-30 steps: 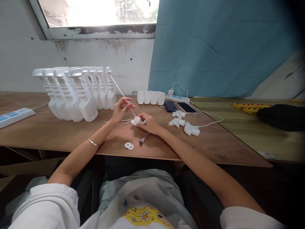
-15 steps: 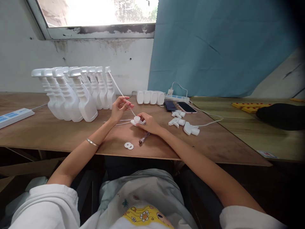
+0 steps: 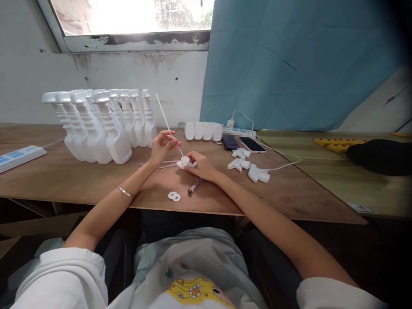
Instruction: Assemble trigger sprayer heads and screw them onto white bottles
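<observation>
White tube (image 3: 163, 113): top end now swings rightward, off the bottles (image 3: 118, 141), standing steeper; lower end stays at the sprayer's (image 3: 184, 161) socket.
Fit: seating looks unsettled; depth cannot be told.
Left hand (image 3: 160, 148): grip pinching the tube.
Right hand (image 3: 202, 166): grip steadying the sprayer low over the desk (image 3: 96, 184).
Pen (image 3: 194, 187): just beside the right wrist, likeliest obstacle.
Washers (image 3: 171, 195): near the front edge.

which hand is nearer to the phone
Right. The right hand holds a white spray head left of the phone; the left hand, pinching a white straw, is farther left.
</observation>
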{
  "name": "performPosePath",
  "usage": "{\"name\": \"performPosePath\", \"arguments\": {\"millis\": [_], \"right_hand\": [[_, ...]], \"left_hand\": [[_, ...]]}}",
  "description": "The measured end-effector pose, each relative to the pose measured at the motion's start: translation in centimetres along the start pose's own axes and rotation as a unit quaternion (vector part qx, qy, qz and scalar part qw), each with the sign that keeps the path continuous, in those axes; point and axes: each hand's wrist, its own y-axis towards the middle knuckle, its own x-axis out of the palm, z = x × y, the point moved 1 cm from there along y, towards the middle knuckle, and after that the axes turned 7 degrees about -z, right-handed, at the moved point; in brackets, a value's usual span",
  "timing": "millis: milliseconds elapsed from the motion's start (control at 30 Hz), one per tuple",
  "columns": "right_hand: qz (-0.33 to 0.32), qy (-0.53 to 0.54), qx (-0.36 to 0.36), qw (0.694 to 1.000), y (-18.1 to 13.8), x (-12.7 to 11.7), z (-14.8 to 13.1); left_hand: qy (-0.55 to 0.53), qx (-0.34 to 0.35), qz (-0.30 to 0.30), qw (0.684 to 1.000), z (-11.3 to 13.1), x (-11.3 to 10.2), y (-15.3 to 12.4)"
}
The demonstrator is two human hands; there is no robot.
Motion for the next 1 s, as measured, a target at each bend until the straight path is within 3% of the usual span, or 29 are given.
{"name": "performPosePath", "arguments": {"millis": [633, 867, 1000], "right_hand": [[-0.006, 0.004, 0.010, 1.000, 0.1, -0.2, -0.5], [0.000, -0.008, 0.008, 1.000, 0.1, 0.0, -0.1], [0.000, -0.010, 0.004, 1.000, 0.1, 0.1, 0.1]], "left_hand": [[0.038, 0.018, -0.015, 0.999, 0.4, 0.3, -0.1], [0.064, -0.023, -0.113, 0.991, -0.2, 1.2, -0.8], [0.115, -0.028, -0.141, 0.983, -0.5, 1.2, -1.0]]}}
